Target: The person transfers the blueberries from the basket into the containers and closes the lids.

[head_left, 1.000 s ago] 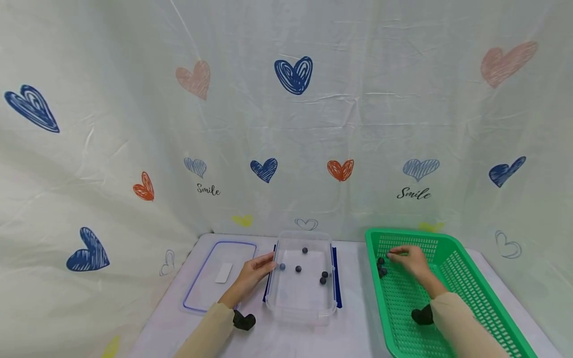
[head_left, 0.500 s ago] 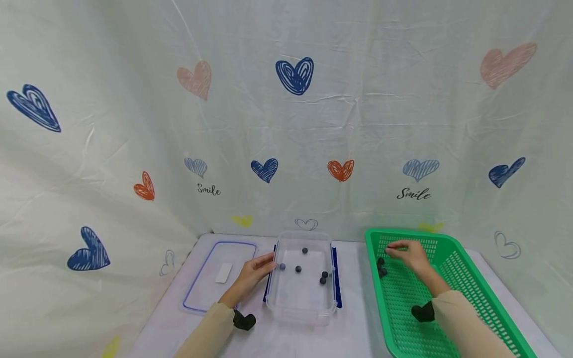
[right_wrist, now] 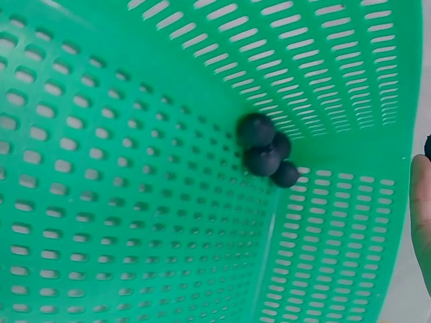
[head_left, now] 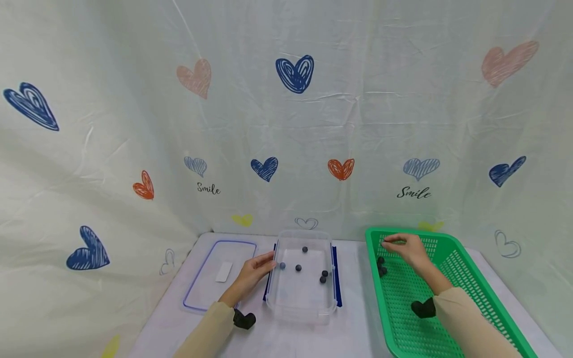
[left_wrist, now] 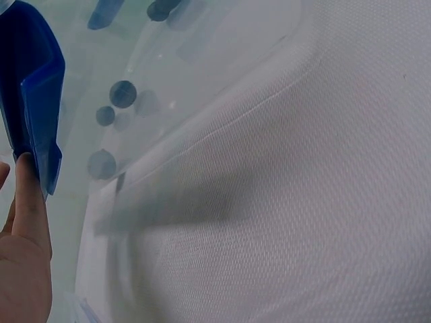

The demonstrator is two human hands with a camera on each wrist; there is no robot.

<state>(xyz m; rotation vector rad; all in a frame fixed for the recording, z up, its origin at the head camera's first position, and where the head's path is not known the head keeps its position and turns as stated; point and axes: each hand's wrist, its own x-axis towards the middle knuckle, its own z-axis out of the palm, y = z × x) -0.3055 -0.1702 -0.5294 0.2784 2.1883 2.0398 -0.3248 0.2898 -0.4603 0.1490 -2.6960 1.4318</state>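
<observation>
My left hand (head_left: pixel 257 266) rests with straight fingers against the left side of a clear plastic container (head_left: pixel 300 311); one fingertip (left_wrist: pixel 30 202) touches its blue latch (left_wrist: pixel 37 114). Several dark balls (head_left: pixel 298 268) lie inside the container (left_wrist: pixel 123 93). My right hand (head_left: pixel 400 243) hovers over the back left corner of a green basket (head_left: pixel 412 231), thumb and fingers pinched together. In the right wrist view a small dark ball (right_wrist: pixel 428 145) shows at the frame edge above a finger (right_wrist: pixel 421 222). A cluster of dark balls (right_wrist: pixel 264 149) lies in the basket corner (head_left: pixel 381 266).
The container's flat lid (head_left: pixel 210 278), blue-edged with a white label (head_left: pixel 223 272), lies on the table left of my left hand. A white cloth with hearts hangs close behind the table. The basket floor (right_wrist: pixel 135 168) is bare apart from the cluster.
My right hand has lifted slightly up and back from the ball cluster in the basket. The left hand has stayed on the container's side.
</observation>
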